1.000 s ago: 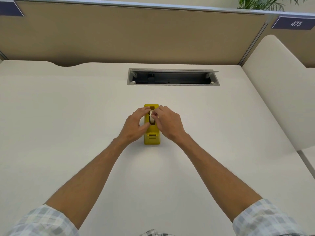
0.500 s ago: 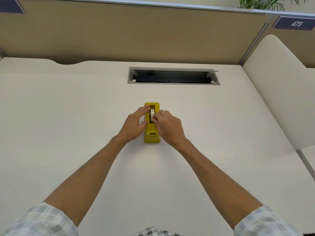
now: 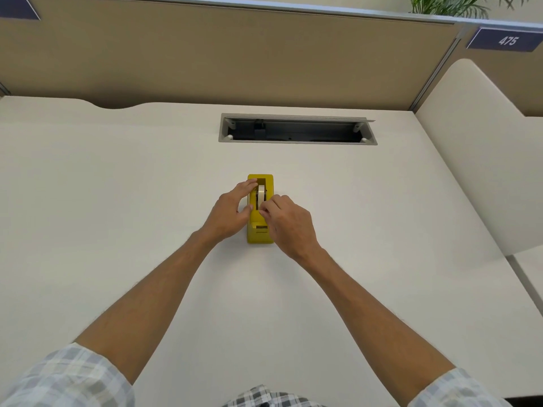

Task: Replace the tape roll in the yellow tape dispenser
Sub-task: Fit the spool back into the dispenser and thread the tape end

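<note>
Head view is showing your checked sleeves at the near edge, and both your bare forearms are reaching forward over the pale desk [image 3: 117, 230] toward its middle. Your left hand [image 3: 230, 211] is lying against the left side of the yellow tape dispenser [image 3: 260, 235], its fingers [image 3: 248, 186] stretching along the upper left edge and its thumb pressing in lower down, so it is bracing the body rather than closing around it. Your right hand [image 3: 289, 223] is curling over the right side, fingertips bunched together at the opening just below the tape roll [image 3: 261, 193]; you seem to be pinching the tape there, though whether anything is caught between the fingertips is too small to tell. The dispenser is standing flat on the desk, centred, its long axis pointing away from you and its cutter end nearest you. The white roll is sitting upright on edge inside the well. Farther back, a long open cable slot [image 3: 296, 130] is lying recessed in the desk. Behind it a tan partition [image 3: 235, 54] is rising, carrying a blue plate [image 3: 507, 40] reading 475 at the far right, with green leaves [image 3: 446, 5] showing above.
</note>
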`<state>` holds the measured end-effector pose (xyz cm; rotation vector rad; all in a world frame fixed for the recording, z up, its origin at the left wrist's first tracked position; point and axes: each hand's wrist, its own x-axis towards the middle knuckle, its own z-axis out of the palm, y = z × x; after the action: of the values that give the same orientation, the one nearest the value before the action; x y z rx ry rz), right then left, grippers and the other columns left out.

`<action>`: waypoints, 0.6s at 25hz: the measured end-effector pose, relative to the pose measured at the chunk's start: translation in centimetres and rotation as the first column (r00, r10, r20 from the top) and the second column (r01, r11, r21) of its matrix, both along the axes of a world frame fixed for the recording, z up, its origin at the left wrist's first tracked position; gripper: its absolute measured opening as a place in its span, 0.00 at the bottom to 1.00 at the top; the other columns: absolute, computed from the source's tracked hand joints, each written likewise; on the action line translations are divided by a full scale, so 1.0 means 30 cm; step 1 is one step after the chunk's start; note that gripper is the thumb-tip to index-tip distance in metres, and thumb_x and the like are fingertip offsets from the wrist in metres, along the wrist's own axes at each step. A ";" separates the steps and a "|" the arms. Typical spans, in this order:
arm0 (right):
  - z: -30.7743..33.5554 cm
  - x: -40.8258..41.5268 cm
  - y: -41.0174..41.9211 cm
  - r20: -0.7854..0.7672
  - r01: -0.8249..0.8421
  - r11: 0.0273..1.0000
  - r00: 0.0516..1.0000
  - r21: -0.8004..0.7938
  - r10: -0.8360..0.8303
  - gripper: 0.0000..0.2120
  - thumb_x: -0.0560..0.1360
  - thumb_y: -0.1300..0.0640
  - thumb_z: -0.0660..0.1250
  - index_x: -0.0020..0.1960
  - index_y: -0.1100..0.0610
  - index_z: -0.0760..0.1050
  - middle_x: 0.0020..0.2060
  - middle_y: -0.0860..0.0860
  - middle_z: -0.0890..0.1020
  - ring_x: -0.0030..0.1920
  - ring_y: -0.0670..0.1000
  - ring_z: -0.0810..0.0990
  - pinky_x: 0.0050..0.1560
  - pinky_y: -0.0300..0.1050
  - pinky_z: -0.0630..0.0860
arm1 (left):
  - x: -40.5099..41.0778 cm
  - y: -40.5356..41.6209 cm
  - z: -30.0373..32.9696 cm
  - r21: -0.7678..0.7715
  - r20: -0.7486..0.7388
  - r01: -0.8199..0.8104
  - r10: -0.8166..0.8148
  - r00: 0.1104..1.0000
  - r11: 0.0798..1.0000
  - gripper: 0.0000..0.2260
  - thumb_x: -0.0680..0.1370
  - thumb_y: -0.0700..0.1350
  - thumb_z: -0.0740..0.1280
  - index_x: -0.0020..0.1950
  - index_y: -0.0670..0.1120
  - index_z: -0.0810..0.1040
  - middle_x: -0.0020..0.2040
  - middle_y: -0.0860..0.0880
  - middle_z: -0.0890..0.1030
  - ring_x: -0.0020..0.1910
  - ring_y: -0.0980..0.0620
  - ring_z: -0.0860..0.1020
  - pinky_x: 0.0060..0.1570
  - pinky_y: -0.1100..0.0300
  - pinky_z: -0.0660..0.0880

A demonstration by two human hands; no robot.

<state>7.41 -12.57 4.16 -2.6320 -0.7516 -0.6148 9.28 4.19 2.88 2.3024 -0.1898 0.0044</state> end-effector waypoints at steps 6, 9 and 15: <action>-0.010 -0.052 -0.006 0.048 -0.004 1.000 0.999 -0.001 0.004 0.05 0.78 0.59 0.66 0.45 0.58 0.79 0.38 0.51 0.80 0.36 0.52 0.78 0.27 0.45 0.73 | -0.005 -0.002 0.005 0.012 -0.003 0.000 0.000 1.000 1.000 0.24 0.79 0.40 0.64 0.75 0.48 0.65 0.76 0.50 0.65 0.75 0.49 0.64 0.73 0.53 0.61; -0.021 -0.079 -0.013 0.074 -0.018 1.000 0.997 -0.020 0.020 0.04 0.77 0.60 0.67 0.44 0.58 0.79 0.38 0.51 0.80 0.36 0.53 0.77 0.29 0.44 0.70 | -0.004 -0.001 0.003 0.009 -0.006 0.004 -0.004 1.000 1.000 0.24 0.79 0.40 0.64 0.75 0.48 0.64 0.76 0.50 0.65 0.75 0.49 0.64 0.71 0.56 0.60; -0.046 -0.118 -0.021 0.110 -0.032 0.999 0.993 -0.016 0.033 0.03 0.77 0.61 0.67 0.45 0.58 0.79 0.39 0.52 0.81 0.38 0.53 0.78 0.30 0.47 0.74 | 0.000 -0.001 -0.005 0.021 -0.019 -0.007 0.007 1.000 1.000 0.24 0.80 0.40 0.64 0.76 0.49 0.64 0.77 0.51 0.65 0.75 0.49 0.63 0.69 0.61 0.58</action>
<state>3.88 -13.19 2.78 -2.6102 -0.8318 -0.7533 9.28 4.16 2.74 2.3230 -0.1725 -0.0164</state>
